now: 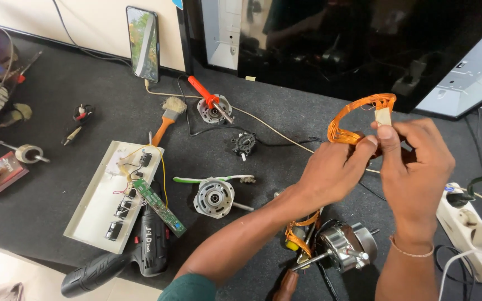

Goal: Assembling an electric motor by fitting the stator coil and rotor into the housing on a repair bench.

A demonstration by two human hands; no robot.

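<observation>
Both my hands hold a loop of orange copper winding wire point(358, 114) above the black mat. My left hand point(333, 175) pinches the loop's lower left part. My right hand point(417, 167) grips the loop's right side, with a small pale strip point(383, 116) under the thumb. Below my hands lies a metal fan motor with a shaft point(344, 245), with more orange winding point(298, 233) at its left side.
On the mat point(57, 200) lie a black cordless drill point(135, 256), a white switch panel with a green circuit board point(115, 195), a round motor cover point(214, 197), a toothbrush point(213, 179), a paintbrush point(168, 114), an orange soldering iron point(207, 99) and a phone point(143, 43). A white power strip point(470, 228) sits right.
</observation>
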